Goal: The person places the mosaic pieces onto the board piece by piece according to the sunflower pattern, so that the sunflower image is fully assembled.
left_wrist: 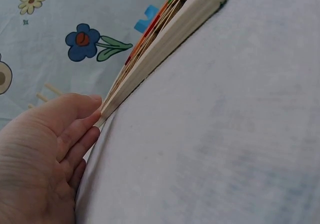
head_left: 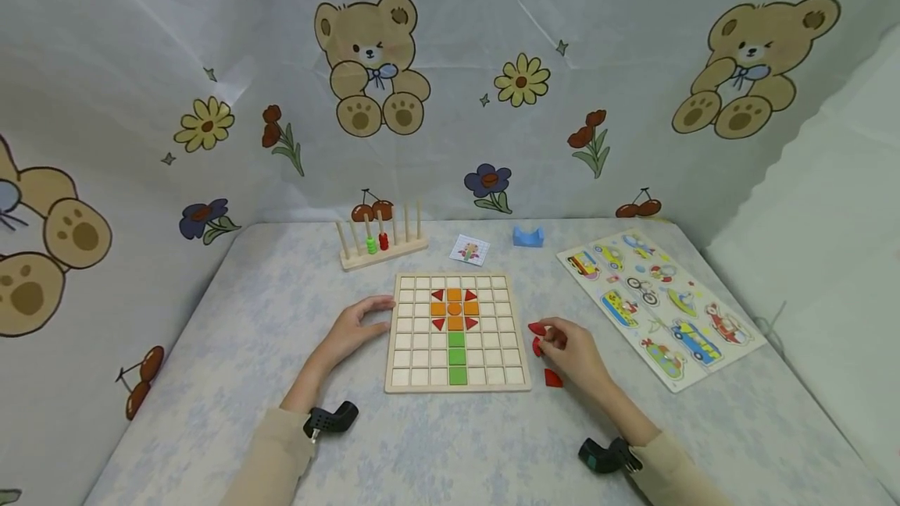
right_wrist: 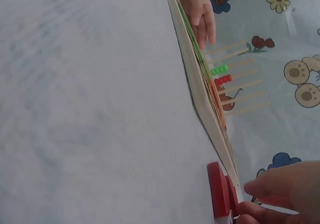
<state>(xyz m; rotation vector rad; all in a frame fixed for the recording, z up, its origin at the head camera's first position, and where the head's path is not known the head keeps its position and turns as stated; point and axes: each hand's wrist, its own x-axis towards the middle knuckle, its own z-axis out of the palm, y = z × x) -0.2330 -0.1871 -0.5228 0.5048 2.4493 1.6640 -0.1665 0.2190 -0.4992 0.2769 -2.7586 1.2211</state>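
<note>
A wooden grid board [head_left: 425,390] lies flat, with orange, red and green pieces forming a flower in its squares. My left hand [head_left: 357,329] is at its left side, thumb and fingers spread loosely; in the left wrist view the fingertips [left_wrist: 94,99] meet the board's edge. Beyond the right edge, my right hand [head_left: 575,354] has bent fingers right at a red quarter-round piece [head_left: 537,329]. Another red piece [head_left: 537,347] sits by the thumb, and a red piece [head_left: 553,378] lies nearer me. I cannot tell whether the fingers pinch one.
Behind the board stand a wooden peg rack [head_left: 387,254] with green and red beads, a small picture card [head_left: 469,250] and a blue holder [head_left: 528,237]. On the right lies a vehicle picture board [head_left: 661,307]. A bear-print cloth [head_left: 450,37] hangs at the back.
</note>
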